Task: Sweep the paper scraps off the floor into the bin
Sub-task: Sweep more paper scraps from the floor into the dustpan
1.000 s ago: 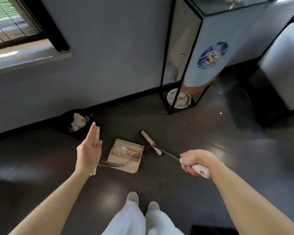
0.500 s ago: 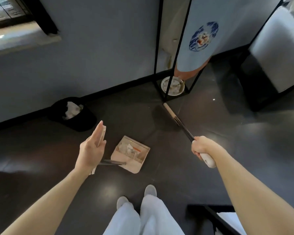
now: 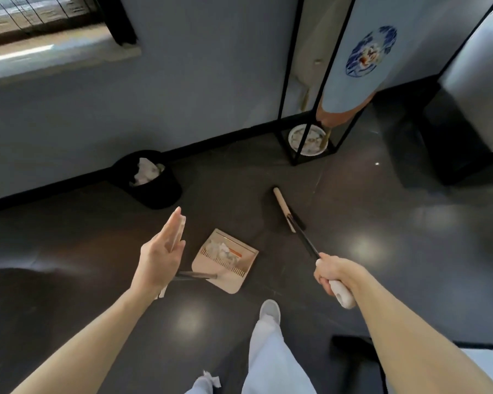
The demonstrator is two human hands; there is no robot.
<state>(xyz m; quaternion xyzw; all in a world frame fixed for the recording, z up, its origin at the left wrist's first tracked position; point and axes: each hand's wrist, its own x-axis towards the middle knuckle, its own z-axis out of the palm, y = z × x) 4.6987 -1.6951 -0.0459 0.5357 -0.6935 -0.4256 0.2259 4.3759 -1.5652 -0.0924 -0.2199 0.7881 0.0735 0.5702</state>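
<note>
We see the broom [image 3: 282, 207], dark shaft and beige head, angled far and right; our right hand [image 3: 335, 273] has its grip clenched round the white handle end. The round black bin [image 3: 154, 191] stands far left against the wall [image 3: 197, 81], with white paper inside. Near centre, the beige dustpan [image 3: 231, 275] holds crumpled white paper scraps [image 3: 218, 248]. Our left hand [image 3: 160, 254] has its grip released, straight fingers lying along the dustpan's handle. The floor [image 3: 382, 223] is dark and glossy, the wall pale grey.
</note>
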